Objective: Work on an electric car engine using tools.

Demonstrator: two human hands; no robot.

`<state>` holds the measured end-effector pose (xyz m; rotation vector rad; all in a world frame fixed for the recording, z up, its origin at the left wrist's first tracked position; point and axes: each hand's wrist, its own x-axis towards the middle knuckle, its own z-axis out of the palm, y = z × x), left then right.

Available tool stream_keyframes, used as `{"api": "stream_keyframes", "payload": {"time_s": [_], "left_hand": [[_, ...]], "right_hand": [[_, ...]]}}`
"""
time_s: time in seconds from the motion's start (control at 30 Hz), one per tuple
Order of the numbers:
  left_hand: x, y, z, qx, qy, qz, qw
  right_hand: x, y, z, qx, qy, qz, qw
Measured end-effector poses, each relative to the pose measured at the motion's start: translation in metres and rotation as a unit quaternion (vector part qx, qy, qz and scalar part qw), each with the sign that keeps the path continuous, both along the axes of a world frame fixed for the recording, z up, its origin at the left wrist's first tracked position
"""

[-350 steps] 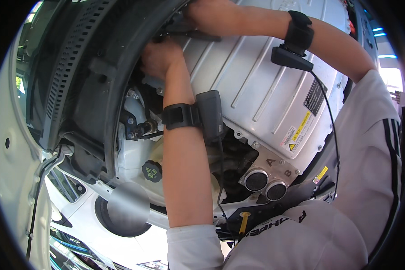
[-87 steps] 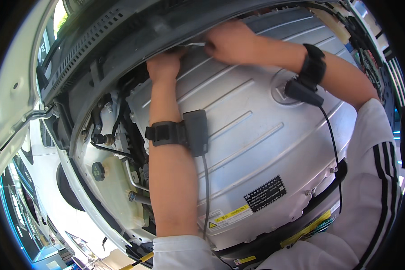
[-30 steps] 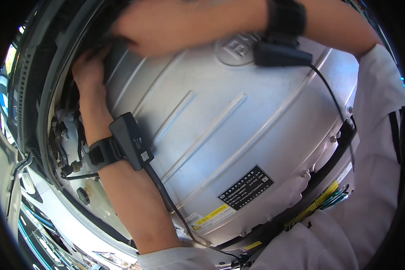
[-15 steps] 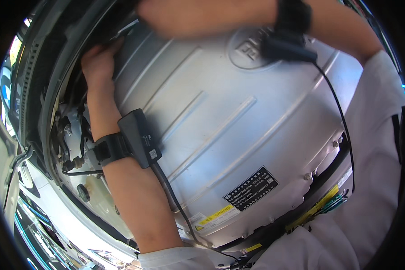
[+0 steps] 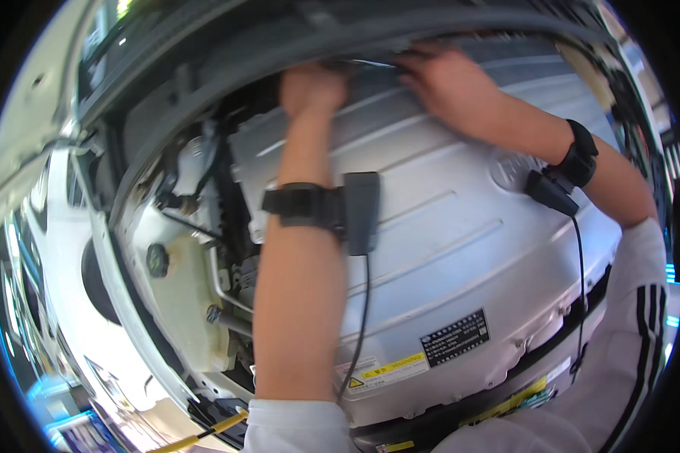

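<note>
Both hands reach to the far edge of a large silver ribbed metal cover (image 5: 431, 249) in a vehicle's engine bay. My left hand (image 5: 312, 89) is closed, its fingertips hidden under the dark cowl edge. To its right, my right hand (image 5: 453, 87) bends its fingers and thumb together at the same edge; what they hold, if anything, cannot be made out. A thin bright strip (image 5: 372, 63) shows between the hands, too blurred to name. Each wrist wears a black strap with a boxy device (image 5: 363, 213) and a cable.
Left of the cover stand a pale fluid tank (image 5: 185, 302) with a black cap (image 5: 157, 260), plus hoses and brackets. A dark curved cowl (image 5: 279, 45) overhangs the far side. Black and yellow labels (image 5: 455, 338) mark the cover's near part. A yellow-and-black strip (image 5: 204, 434) lies lower left.
The view has swung so the cover sits further right and lower. My right hand has moved from above the cover to its far edge, beside my left hand, which stays at that edge.
</note>
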<state>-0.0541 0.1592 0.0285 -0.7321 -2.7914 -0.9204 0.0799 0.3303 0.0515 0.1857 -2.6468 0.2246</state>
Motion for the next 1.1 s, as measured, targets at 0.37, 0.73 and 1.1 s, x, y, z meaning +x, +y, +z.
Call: {"api": "stream_keyframes", "payload": {"time_s": [0.37,0.73,1.1], "left_hand": [[0.007,-0.015,0.014,0.059,-0.065,0.040,0.995],[0.009,-0.009,0.024,0.045,-0.099,0.030,0.994],[0.011,-0.014,0.019,0.051,-0.092,0.033,0.994]], "right_hand": [[-0.029,-0.006,0.020,-0.052,-0.049,0.020,0.997],[-0.020,-0.026,0.020,0.143,-0.048,-0.060,0.987],[-0.029,-0.012,0.016,0.036,-0.073,-0.044,0.996]]}}
